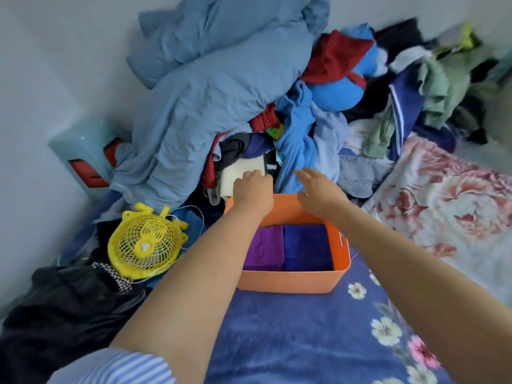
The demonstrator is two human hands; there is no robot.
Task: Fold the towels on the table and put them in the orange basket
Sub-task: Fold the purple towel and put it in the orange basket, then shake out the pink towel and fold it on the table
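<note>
Both hands reach past the orange basket [288, 281]: left hand [253, 188] seemingly pinches cream cloth [238, 176], right hand [318, 192] spread, empty; tugging could topple the pile [221, 112].

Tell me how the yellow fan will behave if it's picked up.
The fan looks like thin plastic grille, so probably light and rigid. Its white cord trails into the clothes and may snag. It lies tilted on fabric, so it could slide.
</note>
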